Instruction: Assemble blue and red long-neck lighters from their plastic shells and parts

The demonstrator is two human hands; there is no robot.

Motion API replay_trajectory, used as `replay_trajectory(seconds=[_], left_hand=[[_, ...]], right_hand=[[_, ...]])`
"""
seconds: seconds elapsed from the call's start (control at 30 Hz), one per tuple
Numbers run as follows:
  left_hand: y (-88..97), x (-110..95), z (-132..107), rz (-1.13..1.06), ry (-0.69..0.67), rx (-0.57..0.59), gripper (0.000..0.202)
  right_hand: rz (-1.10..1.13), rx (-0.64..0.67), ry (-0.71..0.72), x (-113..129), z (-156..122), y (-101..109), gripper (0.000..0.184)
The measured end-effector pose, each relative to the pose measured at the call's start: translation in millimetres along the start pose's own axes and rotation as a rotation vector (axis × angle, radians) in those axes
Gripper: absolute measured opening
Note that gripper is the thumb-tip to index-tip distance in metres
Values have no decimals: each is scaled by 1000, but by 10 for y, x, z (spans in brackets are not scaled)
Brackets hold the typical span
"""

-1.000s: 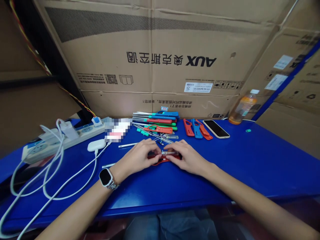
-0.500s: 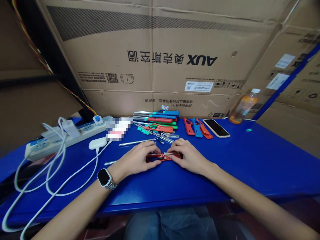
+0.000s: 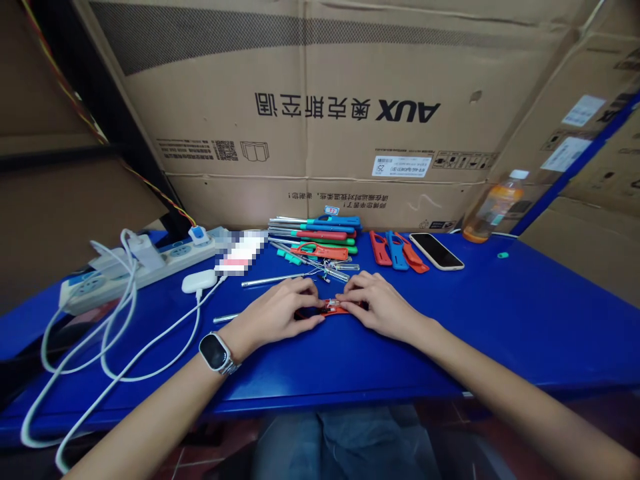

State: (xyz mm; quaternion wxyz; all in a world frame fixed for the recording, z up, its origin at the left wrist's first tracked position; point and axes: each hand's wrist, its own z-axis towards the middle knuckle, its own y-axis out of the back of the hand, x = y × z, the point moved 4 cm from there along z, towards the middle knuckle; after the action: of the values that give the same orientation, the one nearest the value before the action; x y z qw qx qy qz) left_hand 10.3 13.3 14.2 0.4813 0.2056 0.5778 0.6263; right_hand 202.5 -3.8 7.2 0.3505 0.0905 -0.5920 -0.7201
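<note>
An orange-red lighter casing [image 3: 336, 307] lies on the blue table with small clear and metal parts in it. My left hand [image 3: 293, 308], wearing a watch on the wrist, is closed around its left end, index finger pressing near the middle. At the other end my right hand [image 3: 375, 303] grips the casing with thumb and fingers pinched over the inner parts. Fingers hide both ends. A metal lighter tube [image 3: 226, 318] sticks out beside my left wrist. Behind my hands are another metal tube [image 3: 270, 280] and loose clear lighter tanks [image 3: 345, 267] with thin wires.
Assembled long-nosed lighters [image 3: 325, 235] are piled at the back. Right of them lie red and blue casing halves [image 3: 397, 253], a phone [image 3: 437, 251] and an orange drink bottle [image 3: 495, 205]. A power strip [image 3: 165, 260], white cables and a white earbud case [image 3: 199, 281] occupy the left.
My left index finger has moved inward to the casing's middle, and my right fingertips have shifted slightly over the parts. The whole view has moved a little.
</note>
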Motion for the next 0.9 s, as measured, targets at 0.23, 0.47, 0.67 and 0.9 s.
replay_trajectory(seconds=[0.23, 0.47, 0.67, 0.9], left_hand=[[35, 57, -28, -43, 107, -38, 27], [24, 128, -48, -60, 156, 10, 33], [30, 89, -6, -23, 160, 11, 38], [123, 203, -94, -78, 230, -35, 44]], right_hand=[[13, 5, -18, 32, 19, 15, 21], [63, -58, -40, 14, 56, 93, 20], [74, -161, 20, -37, 434, 171, 14], [-23, -79, -8, -175, 822, 42, 14]])
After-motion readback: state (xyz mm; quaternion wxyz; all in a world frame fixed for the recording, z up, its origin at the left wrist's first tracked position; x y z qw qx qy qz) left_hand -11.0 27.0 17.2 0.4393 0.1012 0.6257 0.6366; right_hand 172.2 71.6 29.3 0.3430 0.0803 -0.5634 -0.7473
